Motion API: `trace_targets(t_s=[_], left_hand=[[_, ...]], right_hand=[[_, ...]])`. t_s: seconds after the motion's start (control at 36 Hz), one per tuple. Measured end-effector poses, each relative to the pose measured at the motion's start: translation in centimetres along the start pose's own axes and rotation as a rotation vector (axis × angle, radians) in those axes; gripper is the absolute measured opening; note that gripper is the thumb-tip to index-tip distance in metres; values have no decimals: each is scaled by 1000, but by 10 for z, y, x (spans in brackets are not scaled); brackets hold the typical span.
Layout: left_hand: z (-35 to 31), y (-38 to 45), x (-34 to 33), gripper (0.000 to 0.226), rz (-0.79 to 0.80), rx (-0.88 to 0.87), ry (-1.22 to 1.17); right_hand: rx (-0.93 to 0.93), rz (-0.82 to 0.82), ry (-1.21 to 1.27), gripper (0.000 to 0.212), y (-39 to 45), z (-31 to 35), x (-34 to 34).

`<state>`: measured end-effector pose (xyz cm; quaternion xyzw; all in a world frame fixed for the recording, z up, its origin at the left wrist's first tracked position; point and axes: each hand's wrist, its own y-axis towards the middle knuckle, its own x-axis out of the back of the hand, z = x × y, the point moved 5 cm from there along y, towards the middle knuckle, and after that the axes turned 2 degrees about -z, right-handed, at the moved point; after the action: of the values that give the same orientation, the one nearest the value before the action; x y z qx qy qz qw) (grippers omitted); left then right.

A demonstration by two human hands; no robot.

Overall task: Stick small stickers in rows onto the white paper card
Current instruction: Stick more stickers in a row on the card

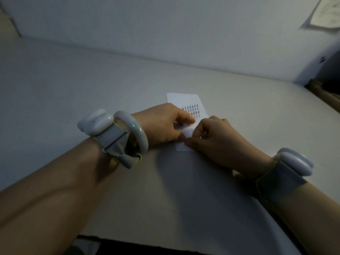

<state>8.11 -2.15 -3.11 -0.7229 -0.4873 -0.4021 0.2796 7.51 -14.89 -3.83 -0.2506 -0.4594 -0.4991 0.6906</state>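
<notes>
A white paper card [184, 100] lies on the table, with several rows of small dark stickers [191, 110] across its middle. Over the card's near part lies a pale sticker sheet [184, 132]; I cannot tell where it ends and the card begins. My left hand [163, 124] comes in from the left and holds this sheet between a forefinger laid along it and a thumb at its near edge. My right hand [217, 140] comes in from the right, fingers curled, thumb and forefinger pinching at the sheet's right side. Whatever is between those fingertips is hidden.
The grey-white table [110, 85] runs back to a pale wall [165, 24]. Its right edge [322, 105] drops to a dark gap. A paper [325, 13] hangs at the top right. Both wrists carry strapped white devices, and the left also wears a pale bangle [136, 129].
</notes>
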Motion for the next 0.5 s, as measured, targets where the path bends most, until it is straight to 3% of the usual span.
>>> trace_targets(t_s=[0.5], left_hand=[[2,1,-2,55,9,-2,-14]], right_hand=[[-8,-28,-15,23,2,0,-3]])
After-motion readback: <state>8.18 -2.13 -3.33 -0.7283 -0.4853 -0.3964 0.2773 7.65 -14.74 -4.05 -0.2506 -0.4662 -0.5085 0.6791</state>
